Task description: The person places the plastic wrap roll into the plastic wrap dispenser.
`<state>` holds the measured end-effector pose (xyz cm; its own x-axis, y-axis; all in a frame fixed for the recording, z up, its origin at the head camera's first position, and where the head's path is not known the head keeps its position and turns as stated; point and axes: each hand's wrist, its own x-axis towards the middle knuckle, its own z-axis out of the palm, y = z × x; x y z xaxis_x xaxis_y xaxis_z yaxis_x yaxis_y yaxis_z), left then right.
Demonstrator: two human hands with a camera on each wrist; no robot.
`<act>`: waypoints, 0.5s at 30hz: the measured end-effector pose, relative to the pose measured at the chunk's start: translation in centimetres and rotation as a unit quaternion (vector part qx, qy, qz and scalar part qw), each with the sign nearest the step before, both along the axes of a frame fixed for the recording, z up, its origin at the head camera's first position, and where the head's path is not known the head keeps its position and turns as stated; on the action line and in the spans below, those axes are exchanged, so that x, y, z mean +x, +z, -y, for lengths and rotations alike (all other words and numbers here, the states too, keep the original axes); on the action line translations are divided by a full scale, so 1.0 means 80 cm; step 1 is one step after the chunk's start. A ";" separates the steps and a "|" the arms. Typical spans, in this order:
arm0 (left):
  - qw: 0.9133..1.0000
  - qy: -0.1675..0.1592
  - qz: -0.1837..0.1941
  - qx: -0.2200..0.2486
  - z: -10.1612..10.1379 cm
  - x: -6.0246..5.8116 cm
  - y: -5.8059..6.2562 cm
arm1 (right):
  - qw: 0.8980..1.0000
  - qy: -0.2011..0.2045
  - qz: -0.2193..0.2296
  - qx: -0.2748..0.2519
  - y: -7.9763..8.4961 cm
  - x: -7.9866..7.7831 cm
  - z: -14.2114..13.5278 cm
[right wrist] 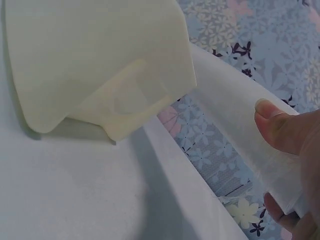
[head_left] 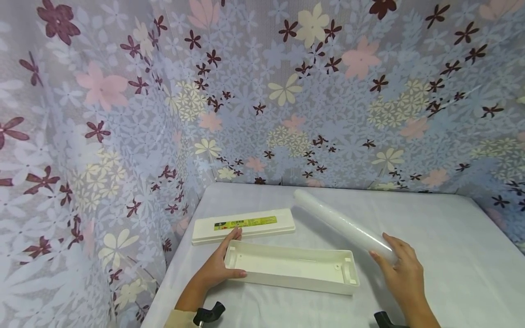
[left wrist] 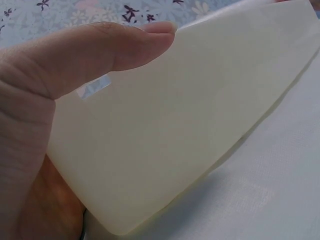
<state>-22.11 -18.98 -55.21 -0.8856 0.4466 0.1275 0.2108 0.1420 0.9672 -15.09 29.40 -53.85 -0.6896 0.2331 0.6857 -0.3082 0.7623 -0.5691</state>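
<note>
My left hand [head_left: 216,268] grips the left end of a long, open cream plastic box [head_left: 295,280], thumb along its front wall and fingers behind. In the left wrist view, the thumb lies over the box's outer wall [left wrist: 165,130]. On the right, my right hand [head_left: 404,271] holds the near end of a white, shiny roll of cling film [head_left: 344,224], which slants away to the back left. Thumb and fingers curl round that roll in the right wrist view. The box's inside shows nothing in it.
A matching cream lid [head_left: 254,231] with a yellow-green label [head_left: 246,222] lies behind the box, close to the left fingertips. White cloth [head_left: 463,255] covers the table. A flowered curtain [head_left: 246,91] hangs at the back and sides.
</note>
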 end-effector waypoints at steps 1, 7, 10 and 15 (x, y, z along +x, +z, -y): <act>1.000 -0.001 0.002 0.000 0.000 0.000 0.001 | 1.000 0.001 0.000 -0.002 0.001 0.000 0.001; 1.000 0.007 0.008 -0.009 -0.001 -0.001 0.003 | 1.000 0.008 -0.004 -0.011 0.005 -0.001 0.002; 1.000 0.006 0.015 -0.006 -0.001 0.000 0.002 | 1.000 0.008 0.001 -0.013 0.006 0.001 0.002; 1.000 -0.001 0.024 0.004 -0.001 0.000 0.001 | 1.000 0.001 0.017 -0.009 0.006 0.002 0.003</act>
<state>-22.08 -18.92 -55.13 -0.8900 0.4473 0.0884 0.1643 0.1338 0.9773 -14.90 29.13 -53.33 -0.7134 0.2437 0.6571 -0.2894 0.7514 -0.5929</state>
